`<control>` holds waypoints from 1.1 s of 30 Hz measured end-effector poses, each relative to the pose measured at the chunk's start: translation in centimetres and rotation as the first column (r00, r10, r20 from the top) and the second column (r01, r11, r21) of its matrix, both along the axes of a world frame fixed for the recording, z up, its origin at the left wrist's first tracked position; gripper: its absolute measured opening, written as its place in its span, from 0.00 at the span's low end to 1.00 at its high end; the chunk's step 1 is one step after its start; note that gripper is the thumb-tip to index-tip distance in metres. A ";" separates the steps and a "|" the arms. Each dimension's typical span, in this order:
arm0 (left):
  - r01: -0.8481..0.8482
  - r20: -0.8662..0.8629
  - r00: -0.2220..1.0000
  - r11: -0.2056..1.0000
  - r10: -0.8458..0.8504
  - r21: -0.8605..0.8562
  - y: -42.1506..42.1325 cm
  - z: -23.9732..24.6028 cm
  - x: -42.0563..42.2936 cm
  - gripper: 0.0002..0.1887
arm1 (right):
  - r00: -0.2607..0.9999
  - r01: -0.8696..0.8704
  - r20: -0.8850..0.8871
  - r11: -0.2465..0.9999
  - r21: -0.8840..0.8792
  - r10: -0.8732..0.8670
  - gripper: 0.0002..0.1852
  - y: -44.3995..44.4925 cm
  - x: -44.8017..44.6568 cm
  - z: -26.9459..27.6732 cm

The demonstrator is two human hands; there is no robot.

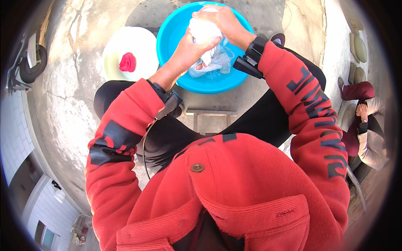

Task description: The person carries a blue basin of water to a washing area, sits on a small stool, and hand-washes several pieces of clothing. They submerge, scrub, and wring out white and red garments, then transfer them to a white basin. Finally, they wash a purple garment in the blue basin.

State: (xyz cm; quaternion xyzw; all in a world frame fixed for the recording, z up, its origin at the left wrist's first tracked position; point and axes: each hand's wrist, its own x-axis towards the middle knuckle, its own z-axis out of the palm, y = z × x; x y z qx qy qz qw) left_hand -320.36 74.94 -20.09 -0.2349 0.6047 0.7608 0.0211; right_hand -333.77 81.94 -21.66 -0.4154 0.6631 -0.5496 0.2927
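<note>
A bunched white cloth [204,29] is held between both my hands above a blue plastic basin [169,47]. My left hand [190,51] grips its lower left side, thumb laid across the front. From the upper right, my right hand [227,23] wraps over the cloth's top. Below the hands, pale wet fabric [221,61] lies in the basin, where some water shows. Glare washes out the cloth's folds. A white basin [111,51] stands to the left, with a crumpled red cloth [127,62] inside it.
A small wooden stool or bench [211,113] is between my knees. At the far right sits another person [369,131], hands together, near several round stones or stools [359,48]. A wheeled vehicle [33,64] is at the far left. The concrete ground [70,103] is cracked.
</note>
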 end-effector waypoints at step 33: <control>-0.095 0.056 0.993 0.989 0.102 -0.114 -1.6 -2.6 1.3 0.46 | 0.896 0.169 0.389 0.974 0.148 -0.215 0.10 -2.7 1.3 -3.0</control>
